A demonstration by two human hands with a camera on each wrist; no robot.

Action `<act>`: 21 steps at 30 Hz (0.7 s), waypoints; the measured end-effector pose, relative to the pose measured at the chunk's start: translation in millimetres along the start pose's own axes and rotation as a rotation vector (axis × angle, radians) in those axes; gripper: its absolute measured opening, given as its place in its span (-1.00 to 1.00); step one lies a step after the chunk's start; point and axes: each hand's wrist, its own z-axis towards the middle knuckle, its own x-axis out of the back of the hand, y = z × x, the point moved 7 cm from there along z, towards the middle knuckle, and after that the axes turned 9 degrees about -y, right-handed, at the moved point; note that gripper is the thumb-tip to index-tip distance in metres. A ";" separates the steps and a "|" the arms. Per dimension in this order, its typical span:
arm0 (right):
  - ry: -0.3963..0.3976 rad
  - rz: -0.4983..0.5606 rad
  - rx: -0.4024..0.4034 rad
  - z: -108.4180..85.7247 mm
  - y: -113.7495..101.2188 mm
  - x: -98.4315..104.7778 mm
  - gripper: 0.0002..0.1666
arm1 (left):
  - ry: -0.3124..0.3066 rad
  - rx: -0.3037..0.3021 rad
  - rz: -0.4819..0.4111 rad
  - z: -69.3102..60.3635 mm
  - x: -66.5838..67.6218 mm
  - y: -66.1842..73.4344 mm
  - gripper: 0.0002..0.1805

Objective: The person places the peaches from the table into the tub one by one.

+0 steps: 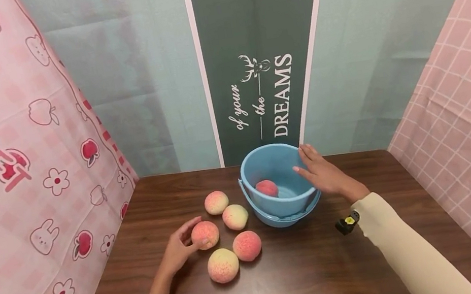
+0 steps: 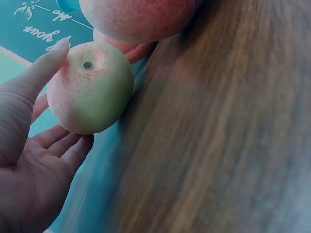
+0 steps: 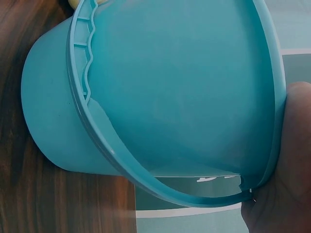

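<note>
My left hand (image 1: 180,246) has its thumb and fingers around a pink-and-yellow peach (image 1: 205,235) on the table. In the left wrist view, this peach (image 2: 92,90) shows a small dark pit at its top, between thumb and fingers. Several other peaches lie close by, among them a yellowish one (image 1: 223,266) and a pinker one (image 1: 247,246). A light blue bucket (image 1: 282,206) stands upright to their right, with one pink peach (image 1: 267,188) inside. My right hand (image 1: 324,172) rests against the bucket's right rim, fingers straight and thumb over the edge.
The bucket's handle (image 1: 290,218) hangs down along its near side. Beneath everything is a brown wooden table (image 1: 312,279). Printed cloths stand around it: a dark green one with lettering (image 1: 261,19) behind, pink ones at the left (image 1: 40,198) and right (image 1: 465,105).
</note>
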 end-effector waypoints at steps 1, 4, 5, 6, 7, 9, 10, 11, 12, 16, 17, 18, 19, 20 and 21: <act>0.002 0.001 0.001 -0.3 0.1 0.0 -0.04 | -0.010 0.008 -0.009 -0.5 -0.6 -1.1 -0.25; 0.007 -0.001 0.004 -0.3 0.3 0.2 -0.04 | -0.032 0.033 -0.039 -1.7 -2.6 -4.8 -0.19; 0.007 -0.002 0.003 -0.1 0.6 0.2 -0.04 | -0.036 0.042 -0.050 -1.9 -3.1 -6.2 -0.17; 0.006 -0.004 0.001 -0.1 0.8 0.3 -0.03 | -0.041 0.046 -0.058 -1.9 -3.8 -7.1 -0.16; 0.006 -0.008 -0.002 0.2 1.0 0.2 -0.03 | -0.043 0.050 -0.068 -2.0 -4.2 -8.0 -0.15; 0.003 -0.014 -0.003 0.5 0.9 0.0 -0.03 | -0.049 0.055 -0.080 -2.1 -5.0 -9.5 -0.14; 0.003 -0.016 -0.003 0.7 0.9 -0.2 -0.03 | -0.053 0.059 -0.083 -2.3 -5.4 -10.1 -0.14; 0.005 -0.017 -0.004 0.8 1.0 -0.4 -0.02 | -0.055 0.061 -0.084 -2.5 -5.5 -10.6 -0.14; 0.006 -0.017 -0.005 1.0 0.9 -0.6 -0.02 | -0.058 0.062 -0.084 -2.7 -5.7 -11.0 -0.15; 0.011 -0.015 -0.001 0.7 0.6 -0.8 -0.03 | -0.065 0.069 -0.087 -3.7 -6.3 -12.0 -0.15; 0.012 -0.015 0.000 0.8 0.9 -0.7 -0.03 | -0.067 0.068 -0.086 -3.9 -6.5 -11.9 -0.15; 0.012 -0.017 -0.001 0.7 1.1 -0.7 -0.03 | -0.068 0.067 -0.085 -4.0 -6.8 -11.8 -0.15; 0.011 -0.017 0.001 0.5 1.0 -0.7 -0.04 | -0.068 0.068 -0.088 -4.1 -7.1 -11.7 -0.14; 0.010 -0.017 0.002 0.6 0.8 -0.8 -0.04 | -0.066 0.067 -0.088 -4.3 -7.1 -11.7 -0.14; 0.010 -0.019 0.002 0.6 0.9 -0.8 -0.04 | -0.063 0.067 -0.087 -4.4 -7.1 -11.7 -0.14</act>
